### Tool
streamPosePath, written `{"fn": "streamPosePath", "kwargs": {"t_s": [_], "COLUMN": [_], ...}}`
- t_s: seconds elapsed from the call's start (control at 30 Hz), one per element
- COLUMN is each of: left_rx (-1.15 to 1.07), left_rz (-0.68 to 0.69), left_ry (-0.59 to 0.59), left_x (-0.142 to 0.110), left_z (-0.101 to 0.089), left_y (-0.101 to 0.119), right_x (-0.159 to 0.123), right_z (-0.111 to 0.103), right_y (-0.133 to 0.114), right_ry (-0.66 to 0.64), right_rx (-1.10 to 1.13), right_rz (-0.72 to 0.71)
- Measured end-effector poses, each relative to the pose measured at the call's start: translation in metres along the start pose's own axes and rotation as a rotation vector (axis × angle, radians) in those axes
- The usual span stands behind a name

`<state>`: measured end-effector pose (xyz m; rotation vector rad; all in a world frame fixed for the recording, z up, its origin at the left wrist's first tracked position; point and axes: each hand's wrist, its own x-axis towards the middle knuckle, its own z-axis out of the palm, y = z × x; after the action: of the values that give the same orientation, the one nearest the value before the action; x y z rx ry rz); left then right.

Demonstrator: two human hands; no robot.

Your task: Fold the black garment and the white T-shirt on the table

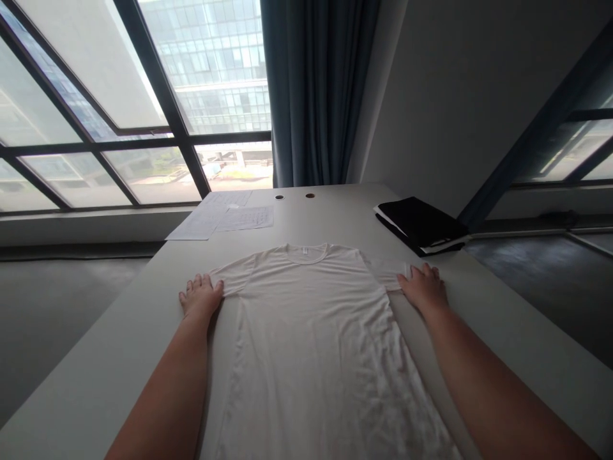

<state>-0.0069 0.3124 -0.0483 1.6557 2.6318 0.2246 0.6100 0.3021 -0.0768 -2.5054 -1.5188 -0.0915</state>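
So there's a big white table (483,306) taking up most of the view, with a white T-shirt (306,332) laid out on it, neckline at the far end and the body running down the middle to the near edge of the view. Sleeves go out left and right, and the fabric's kinda wrinkly, mostly on the right side.

Writing-wise: there's a tiny neck label (305,251) inside the collar, way too small to read. Some paper sheets (220,217) sit at the far left of the table with rows of print or handwriting on them, can't make out any words. No brand I can read anywhere.

Hands: the left hand (201,295) is palm down at the end of the left sleeve, fingers a bit spread, with the thumb side touching the fabric. The right hand (424,285) is on the end of the right sleeve, fingers loosely bent and thumb out toward the shirt. Can't tell if it's actually pinching the cloth or just resting on it.

Far right there's a black folder-looking thing (421,223) with white pages poking out, just beyond the right hand. Two small round holes (280,197) are near the table's far edge, close to the blue curtain (318,96) and windows (220,70).
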Motion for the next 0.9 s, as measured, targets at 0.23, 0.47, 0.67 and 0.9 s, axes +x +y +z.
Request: {"fn": "streamPosePath", "kwargs": {"t_s": [0.23,0.47,0.67,0.9], "left_rx": [-0.075,-0.224,-0.298,-0.256], "left_rz": [0.033,0.028,0.146,0.207], "left_ry": [0.134,0.081,0.057,0.115], "left_x": [0.006,0.013,0.015,0.019], "left_z": [-0.004,-0.009,-0.006,0.000], "left_y": [0.007,0.015,0.011,0.009], "right_x": [0.008,-0.002,-0.010,-0.009], "right_z": [-0.006,-0.017,-0.025,-0.026], "right_y": [-0.006,-0.023,-0.030,-0.029], "right_ry": [0.195,0.187,0.232,0.209], "right_rx": [0.065,0.259,0.504,0.505], "right_rz": [-0.223,0.012,-0.022,-0.013]}}
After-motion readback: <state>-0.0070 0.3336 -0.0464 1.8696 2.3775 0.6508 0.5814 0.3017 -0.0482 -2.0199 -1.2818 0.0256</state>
